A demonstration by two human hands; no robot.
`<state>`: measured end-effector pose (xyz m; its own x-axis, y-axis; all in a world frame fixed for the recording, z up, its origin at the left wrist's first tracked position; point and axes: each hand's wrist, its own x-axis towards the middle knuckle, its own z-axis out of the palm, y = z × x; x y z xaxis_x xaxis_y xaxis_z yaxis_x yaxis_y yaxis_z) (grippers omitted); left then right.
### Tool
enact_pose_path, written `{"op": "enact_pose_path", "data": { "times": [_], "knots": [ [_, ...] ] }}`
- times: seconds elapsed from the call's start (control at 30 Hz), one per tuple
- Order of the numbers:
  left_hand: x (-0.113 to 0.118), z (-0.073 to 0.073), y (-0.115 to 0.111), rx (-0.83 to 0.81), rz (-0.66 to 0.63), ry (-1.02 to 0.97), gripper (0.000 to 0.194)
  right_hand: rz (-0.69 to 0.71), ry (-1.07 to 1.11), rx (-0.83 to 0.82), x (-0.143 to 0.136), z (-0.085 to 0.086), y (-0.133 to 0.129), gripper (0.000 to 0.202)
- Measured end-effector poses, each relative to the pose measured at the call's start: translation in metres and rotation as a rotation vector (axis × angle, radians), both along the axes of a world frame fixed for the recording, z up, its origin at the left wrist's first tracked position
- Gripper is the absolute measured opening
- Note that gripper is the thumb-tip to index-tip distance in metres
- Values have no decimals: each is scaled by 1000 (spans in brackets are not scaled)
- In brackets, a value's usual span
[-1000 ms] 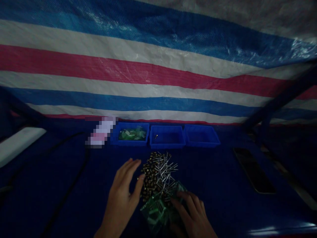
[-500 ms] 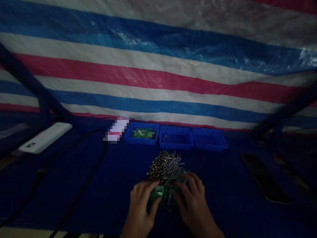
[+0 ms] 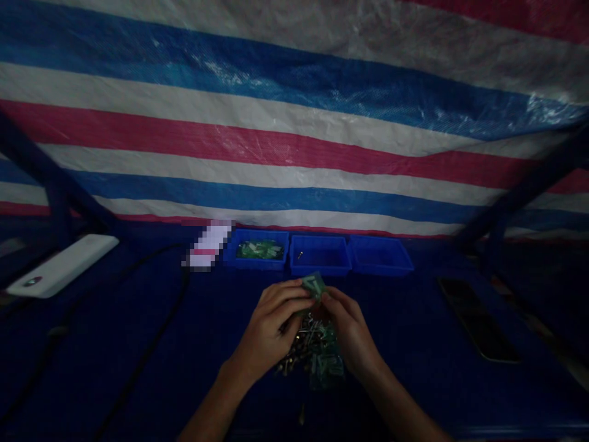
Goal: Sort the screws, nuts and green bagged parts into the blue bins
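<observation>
Between my hands is a small translucent green plastic packet (image 3: 313, 283) with a pale piece inside. My left hand (image 3: 278, 313) closes on its left side, and the fingers and thumb of my right hand (image 3: 352, 325) pinch its right edge. Below them lies a pile of metal screws (image 3: 301, 347), some brassy and some silvery, partly hidden by my hands. More green packets (image 3: 326, 368) lie at the pile's near right side. One loose screw (image 3: 302, 414) is on the blue table nearer to me.
Three blue trays stand in a row behind: the left tray (image 3: 262, 264) holds green packets, the middle tray (image 3: 321, 270) one small brassy piece, beside the right tray (image 3: 381, 270). A white power bank (image 3: 64, 265), a black cable (image 3: 159, 337) and a dark phone (image 3: 478, 319) lie around.
Both hands have moved away from me, from the near edge of the pile to above it, with a green packet between them. Several packets now show at the near side. The view has shifted slightly.
</observation>
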<state>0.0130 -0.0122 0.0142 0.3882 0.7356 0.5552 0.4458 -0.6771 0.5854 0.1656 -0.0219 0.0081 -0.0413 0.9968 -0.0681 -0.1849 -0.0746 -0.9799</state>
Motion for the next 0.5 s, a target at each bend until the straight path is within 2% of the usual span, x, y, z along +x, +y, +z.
{"op": "enact_pose_path", "data": {
  "times": [0.1, 0.2, 0.27, 0.37, 0.43, 0.5],
  "knots": [
    [-8, 11, 23, -34, -53, 51, 25, -9, -119, 98, 2, 7, 34, 18],
    [-11, 33, 44, -115, -13, 9, 21, -70, -252, 280, 1, 26, 63, 22],
    [-8, 50, 59, -227, 50, -141, 23, -155, -355, 469, -1, 44, 76, 24],
    [1, 72, 80, -417, 81, -511, 36, -247, -546, 759, -7, 70, 86, 31],
    [8, 81, 90, -465, 72, -670, 36, -289, -617, 862, -12, 81, 87, 38],
    [11, 86, 98, -435, 57, -702, 25, -307, -618, 877, -15, 86, 87, 43]
  ]
}}
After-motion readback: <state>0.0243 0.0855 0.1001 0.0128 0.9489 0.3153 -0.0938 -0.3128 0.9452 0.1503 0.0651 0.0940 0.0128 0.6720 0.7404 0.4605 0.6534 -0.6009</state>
